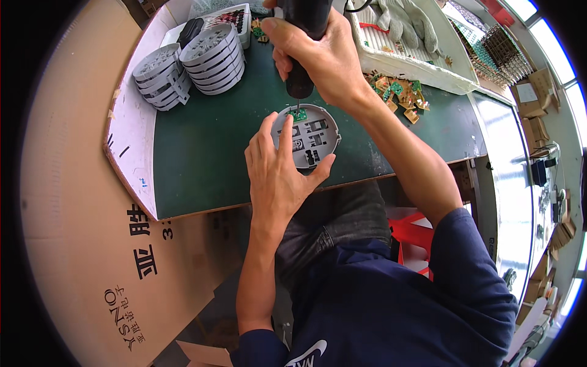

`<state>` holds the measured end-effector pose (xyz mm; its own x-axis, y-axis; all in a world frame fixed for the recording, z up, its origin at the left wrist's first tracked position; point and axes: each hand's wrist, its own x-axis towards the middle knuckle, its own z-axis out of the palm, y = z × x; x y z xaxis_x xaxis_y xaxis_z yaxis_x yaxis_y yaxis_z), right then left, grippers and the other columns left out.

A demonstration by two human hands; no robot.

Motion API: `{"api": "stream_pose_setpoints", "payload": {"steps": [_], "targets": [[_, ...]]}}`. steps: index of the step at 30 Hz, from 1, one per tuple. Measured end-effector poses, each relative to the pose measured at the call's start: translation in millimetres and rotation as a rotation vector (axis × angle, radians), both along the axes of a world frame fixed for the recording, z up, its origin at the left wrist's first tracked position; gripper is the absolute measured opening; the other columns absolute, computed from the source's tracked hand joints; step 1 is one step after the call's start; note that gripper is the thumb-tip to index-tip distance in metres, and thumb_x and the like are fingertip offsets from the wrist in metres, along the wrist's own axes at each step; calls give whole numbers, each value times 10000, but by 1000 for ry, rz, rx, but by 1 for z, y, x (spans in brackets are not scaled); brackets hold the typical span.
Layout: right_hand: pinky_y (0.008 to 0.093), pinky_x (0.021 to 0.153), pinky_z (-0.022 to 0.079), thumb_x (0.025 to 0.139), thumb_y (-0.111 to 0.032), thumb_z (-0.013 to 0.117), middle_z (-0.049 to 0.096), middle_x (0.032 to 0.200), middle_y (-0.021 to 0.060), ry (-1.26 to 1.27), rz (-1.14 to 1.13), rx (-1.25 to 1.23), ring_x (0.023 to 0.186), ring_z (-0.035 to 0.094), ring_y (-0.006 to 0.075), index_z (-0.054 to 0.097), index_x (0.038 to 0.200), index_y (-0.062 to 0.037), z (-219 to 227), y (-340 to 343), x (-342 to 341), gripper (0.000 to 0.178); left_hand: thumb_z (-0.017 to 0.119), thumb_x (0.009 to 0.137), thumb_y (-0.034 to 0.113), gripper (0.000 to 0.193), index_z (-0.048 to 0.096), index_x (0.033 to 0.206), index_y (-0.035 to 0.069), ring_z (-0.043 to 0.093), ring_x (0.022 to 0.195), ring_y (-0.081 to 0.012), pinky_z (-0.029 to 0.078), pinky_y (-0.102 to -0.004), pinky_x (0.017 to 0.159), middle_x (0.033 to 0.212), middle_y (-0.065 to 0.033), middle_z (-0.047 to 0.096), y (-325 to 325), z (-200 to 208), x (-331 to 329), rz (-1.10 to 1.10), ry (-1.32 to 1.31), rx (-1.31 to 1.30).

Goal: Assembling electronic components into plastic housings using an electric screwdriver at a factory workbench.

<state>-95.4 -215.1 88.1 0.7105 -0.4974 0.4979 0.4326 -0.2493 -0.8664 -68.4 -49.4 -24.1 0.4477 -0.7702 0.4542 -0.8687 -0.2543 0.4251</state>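
Observation:
A round grey plastic housing [331, 132] with several black-edged openings lies on the green bench top. My left hand [273, 168] spans it, thumb against the near right rim and the other fingers at its left side. The index fingertip of that hand rests by a small green circuit board [299, 114] at the housing's far edge. A black electric screwdriver [300, 81] stands upright over this board, with my right hand [333, 61] wrapped round its body. Its thin bit comes down onto the board; a screw under the tip is too small to make out.
Stacked grey housings [213, 61] stand at the far left, before a white tray [246, 27]. Loose circuit boards [400, 95] lie to the right, beside a white foam box [452, 76] with work gloves [408, 24]. A cardboard sheet [79, 202] borders the bench's left side.

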Motion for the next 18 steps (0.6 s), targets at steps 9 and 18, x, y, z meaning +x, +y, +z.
{"api": "stream_pose_setpoints", "payload": {"steps": [9, 18], "targets": [[256, 475, 437, 943, -258, 764, 601, 677, 19, 140, 52, 37, 519, 553, 92, 567, 1023, -38, 3, 5, 0, 307, 800, 815, 533, 825, 575, 1389, -15, 486, 1294, -379, 398, -494, 1098, 1466, -185, 468, -1, -3, 1, 14, -11, 2], [261, 486, 436, 972, -259, 745, 594, 672, 18, 161, 52, 17, 532, 555, 91, 573, 973, -42, 3, 6, 3, 277, 774, 816, 586, 839, 588, 1353, -31, 516, 1226, -379, 430, -497, 1039, 1404, -208, 491, 0, -7, 4, 22, -73, -59]]}}
